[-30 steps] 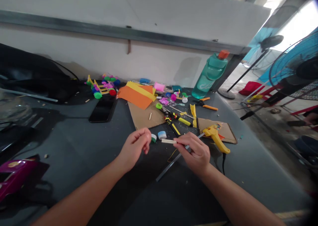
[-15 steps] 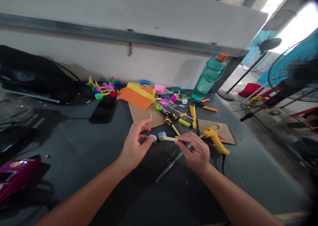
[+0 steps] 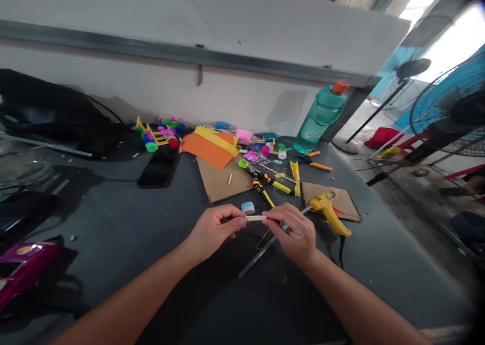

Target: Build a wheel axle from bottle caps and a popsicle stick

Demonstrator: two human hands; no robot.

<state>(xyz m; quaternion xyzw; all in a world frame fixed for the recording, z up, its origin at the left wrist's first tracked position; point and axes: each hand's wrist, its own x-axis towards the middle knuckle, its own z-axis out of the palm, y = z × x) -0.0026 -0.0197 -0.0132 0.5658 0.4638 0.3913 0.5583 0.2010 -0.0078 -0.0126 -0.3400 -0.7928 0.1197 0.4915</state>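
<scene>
Between my two hands lies a short pale wooden stick [image 3: 255, 217], held level. My left hand [image 3: 222, 229] pinches its left end between thumb and fingertips. The stick's right end sits in the closed fingers of my right hand [image 3: 291, 229]. Just beyond the stick is a blue-and-white bottle cap [image 3: 248, 207]; I cannot tell whether the two touch. The white-and-green cap seen earlier at my left fingertips is hidden now. Past my right hand a yellow glue gun [image 3: 328, 211] rests on a piece of cardboard [image 3: 350, 206], with a clear glue stick [image 3: 257, 256] lying nearby.
Behind my hands are black-and-yellow pliers [image 3: 263, 191], cardboard [image 3: 212, 183], orange paper [image 3: 206, 150] and colourful caps [image 3: 265, 150]. A phone [image 3: 158, 168] lies left of them. A green bottle [image 3: 318, 120] and orange-handled pliers [image 3: 320, 166] stand and lie at right.
My left hand has moved right and down, closing on the stick's left end. The white-and-green cap has gone out of sight. My right hand has hardly moved.
</scene>
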